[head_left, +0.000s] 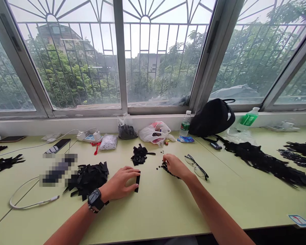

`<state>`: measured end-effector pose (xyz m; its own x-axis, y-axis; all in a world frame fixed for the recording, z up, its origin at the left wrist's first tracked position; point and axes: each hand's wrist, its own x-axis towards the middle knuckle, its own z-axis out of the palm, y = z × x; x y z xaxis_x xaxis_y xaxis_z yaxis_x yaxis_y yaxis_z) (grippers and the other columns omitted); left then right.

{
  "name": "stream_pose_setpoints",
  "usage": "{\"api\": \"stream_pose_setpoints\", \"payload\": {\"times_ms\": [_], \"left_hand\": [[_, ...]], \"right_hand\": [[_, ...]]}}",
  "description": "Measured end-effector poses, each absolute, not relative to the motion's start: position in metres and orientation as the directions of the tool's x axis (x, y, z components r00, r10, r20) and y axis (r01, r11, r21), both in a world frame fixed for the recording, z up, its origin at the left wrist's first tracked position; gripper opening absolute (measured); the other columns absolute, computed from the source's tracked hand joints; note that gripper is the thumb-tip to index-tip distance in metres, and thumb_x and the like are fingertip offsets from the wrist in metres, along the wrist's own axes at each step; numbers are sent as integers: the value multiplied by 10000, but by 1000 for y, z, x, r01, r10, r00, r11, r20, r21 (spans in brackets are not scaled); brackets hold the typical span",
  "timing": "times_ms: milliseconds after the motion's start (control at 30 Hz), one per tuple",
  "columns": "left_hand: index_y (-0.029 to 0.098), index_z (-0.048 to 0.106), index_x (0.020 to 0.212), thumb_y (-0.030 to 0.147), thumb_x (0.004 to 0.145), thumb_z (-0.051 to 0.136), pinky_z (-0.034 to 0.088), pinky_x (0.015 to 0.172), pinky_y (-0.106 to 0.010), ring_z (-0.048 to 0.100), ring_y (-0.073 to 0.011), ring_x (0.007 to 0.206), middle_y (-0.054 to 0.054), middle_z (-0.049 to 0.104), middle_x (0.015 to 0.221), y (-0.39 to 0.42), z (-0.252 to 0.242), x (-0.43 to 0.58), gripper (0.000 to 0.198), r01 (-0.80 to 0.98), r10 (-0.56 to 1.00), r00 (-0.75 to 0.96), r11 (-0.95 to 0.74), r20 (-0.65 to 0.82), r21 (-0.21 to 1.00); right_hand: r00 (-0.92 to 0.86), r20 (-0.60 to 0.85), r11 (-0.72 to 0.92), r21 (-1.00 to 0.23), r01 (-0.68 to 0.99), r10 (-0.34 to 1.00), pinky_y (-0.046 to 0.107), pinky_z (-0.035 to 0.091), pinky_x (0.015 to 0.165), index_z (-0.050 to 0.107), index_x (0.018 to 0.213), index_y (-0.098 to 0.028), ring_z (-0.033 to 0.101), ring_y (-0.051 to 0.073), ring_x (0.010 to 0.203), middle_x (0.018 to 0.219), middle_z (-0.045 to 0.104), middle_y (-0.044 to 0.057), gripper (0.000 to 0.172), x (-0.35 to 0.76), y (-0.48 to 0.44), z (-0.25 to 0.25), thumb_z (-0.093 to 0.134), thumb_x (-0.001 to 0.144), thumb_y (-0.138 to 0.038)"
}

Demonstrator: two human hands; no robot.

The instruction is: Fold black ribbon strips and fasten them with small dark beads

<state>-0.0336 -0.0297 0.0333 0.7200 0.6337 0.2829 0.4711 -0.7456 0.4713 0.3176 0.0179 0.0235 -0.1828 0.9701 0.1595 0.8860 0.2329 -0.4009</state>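
Green-labelled bottle (248, 119), lettering unreadable, hands (118, 183) (175, 166) near black beads (164, 166)

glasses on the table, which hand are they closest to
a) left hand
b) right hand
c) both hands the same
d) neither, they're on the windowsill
B: the glasses lie on the table top just beside the right hand, whose fingers are bunched on small dark beads, while the left hand is much farther away.
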Motion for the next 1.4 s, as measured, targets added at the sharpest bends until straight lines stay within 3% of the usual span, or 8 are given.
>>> {"api": "stream_pose_setpoints", "payload": {"times_ms": [533,967,1100,1400], "left_hand": [[347,645,1401,365,985,698,479,1165,-500,538,-293,1370,-17,612,1507,-30,33,-34,420,469,629,721,-751,291,464],[355,660,1382,387,975,707,485,1162,-492,548,-286,1366,-18,623,1496,-30,33,-34,410,458,631,714,-749,304,479],[347,662,1379,386,977,706,487,1160,-494,550,-291,1361,-24,621,1497,-29,32,-33,407,457,629,714,-751,307,476],[337,655,1391,389,982,699,487,1156,-494,547,-292,1357,-31,629,1488,-30,33,-33,415,453,624,716,-757,314,471]], "right_hand": [[-206,193,265,-369,891,959,244,366,722,629,888,-187,598,178,848,980,687,63,313,313,19,25,495,750,60],[-187,186,239,-319,917,965,268,379,722,667,922,-190,632,197,874,1016,708,75,237,310,14,32,539,810,-25],[-205,209,265,-318,910,956,275,406,789,667,938,-197,640,220,983,1033,701,79,203,309,14,32,544,859,-55],[-248,173,296,-365,883,953,269,420,823,664,898,-188,650,208,961,1036,699,83,287,308,17,28,474,860,24]]}}
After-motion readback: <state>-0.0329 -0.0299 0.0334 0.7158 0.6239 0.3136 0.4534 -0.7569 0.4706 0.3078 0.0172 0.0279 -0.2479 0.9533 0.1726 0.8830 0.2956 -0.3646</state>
